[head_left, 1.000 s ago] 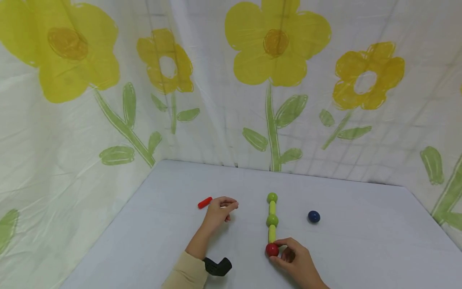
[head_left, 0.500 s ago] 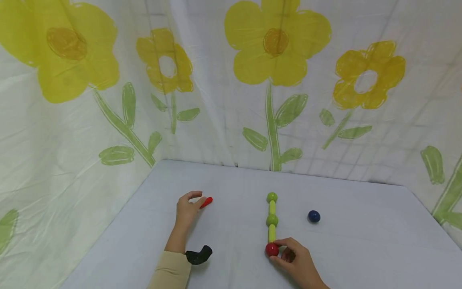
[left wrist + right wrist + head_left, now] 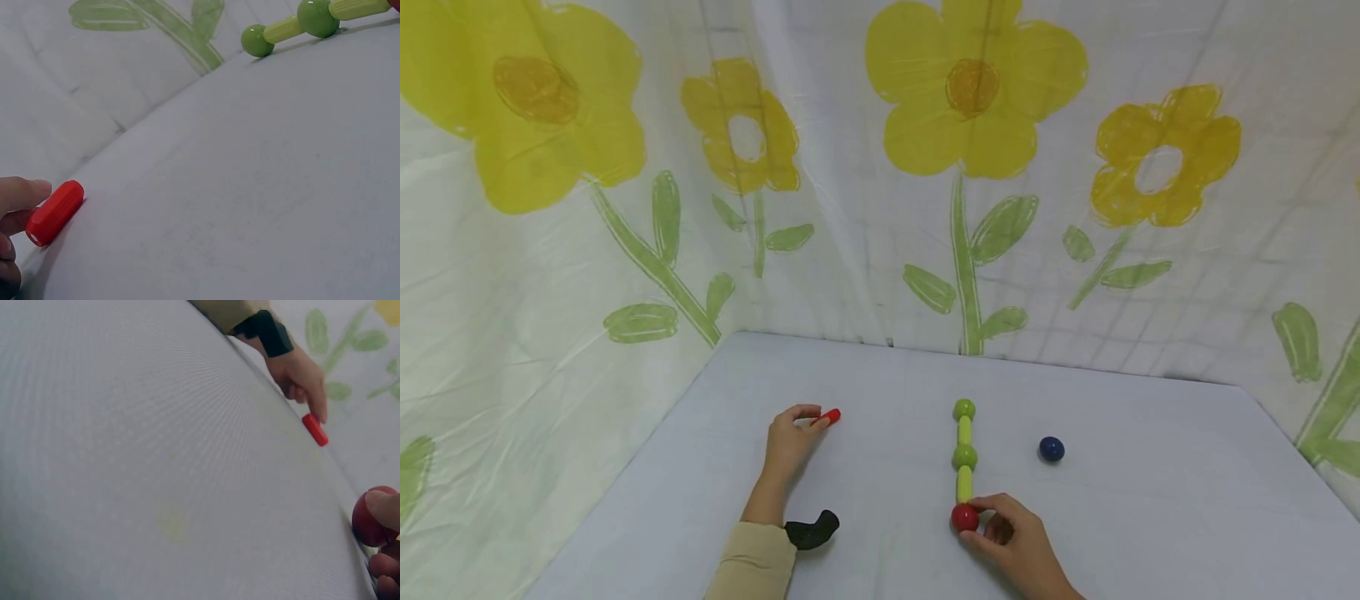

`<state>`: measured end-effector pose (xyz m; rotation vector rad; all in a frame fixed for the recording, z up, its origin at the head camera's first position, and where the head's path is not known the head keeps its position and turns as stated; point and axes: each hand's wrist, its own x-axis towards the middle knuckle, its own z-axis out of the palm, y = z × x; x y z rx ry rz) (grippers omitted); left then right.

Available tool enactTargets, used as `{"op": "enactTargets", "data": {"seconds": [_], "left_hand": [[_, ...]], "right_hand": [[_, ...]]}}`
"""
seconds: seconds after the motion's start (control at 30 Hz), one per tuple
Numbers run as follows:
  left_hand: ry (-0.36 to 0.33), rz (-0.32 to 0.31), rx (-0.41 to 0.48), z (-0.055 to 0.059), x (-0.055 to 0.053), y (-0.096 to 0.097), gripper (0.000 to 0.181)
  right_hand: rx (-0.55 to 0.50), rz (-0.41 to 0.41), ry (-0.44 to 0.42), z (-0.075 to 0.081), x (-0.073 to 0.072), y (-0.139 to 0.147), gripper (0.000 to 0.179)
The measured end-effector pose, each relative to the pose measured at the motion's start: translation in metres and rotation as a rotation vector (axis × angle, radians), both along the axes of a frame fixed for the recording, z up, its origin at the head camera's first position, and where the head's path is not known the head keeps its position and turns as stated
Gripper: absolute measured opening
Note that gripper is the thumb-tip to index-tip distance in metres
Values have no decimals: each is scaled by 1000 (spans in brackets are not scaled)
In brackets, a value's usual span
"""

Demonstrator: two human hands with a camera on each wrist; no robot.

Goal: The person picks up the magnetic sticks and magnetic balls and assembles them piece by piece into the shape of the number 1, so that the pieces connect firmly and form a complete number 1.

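Red ball [image 3: 964, 517], red stick [image 3: 833, 415] — both partly hidden by hands [image 3: 1018, 546].

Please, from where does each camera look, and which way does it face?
Head: worn on the head, looks forward and down over the table; shows left hand, left sleeve and right hand.
Left wrist: on that wrist, looks across the table at the red stick and green-yellow chain; part of the left hand shows.
Right wrist: on that wrist, looks across toward the left hand; part of the right hand shows, holding the red ball.
Shared: both wrist views show the red stick.
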<state>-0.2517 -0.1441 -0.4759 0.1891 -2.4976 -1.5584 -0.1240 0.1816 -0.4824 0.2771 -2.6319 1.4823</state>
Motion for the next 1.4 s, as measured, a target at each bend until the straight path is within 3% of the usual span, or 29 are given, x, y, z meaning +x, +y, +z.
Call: {"op": "enactTargets", "data": {"seconds": [0.13,0.47,0.7,0.97,1.23,1.4], "left_hand": [[30,6,-73,-5,0,1,25],[55,41,-140,-8,-1,2,24],[54,27,-172,-10,-2,2,24],[67,-9,-240,-9,-1,2,26],[74,-5,-191,-6,1,3,25],[25,-23,-109,-2,2,4,27]], "right_hand": [[-3,-5,1,0,0,0,33],[7,-1,89,-4,0,1,32],[6,13,139,-7,0,2,31],[12,10,113,-7,0,3,31],[-10,14,102,-7,0,2,31],[-20,11,103,-5,1,2,31]]}}
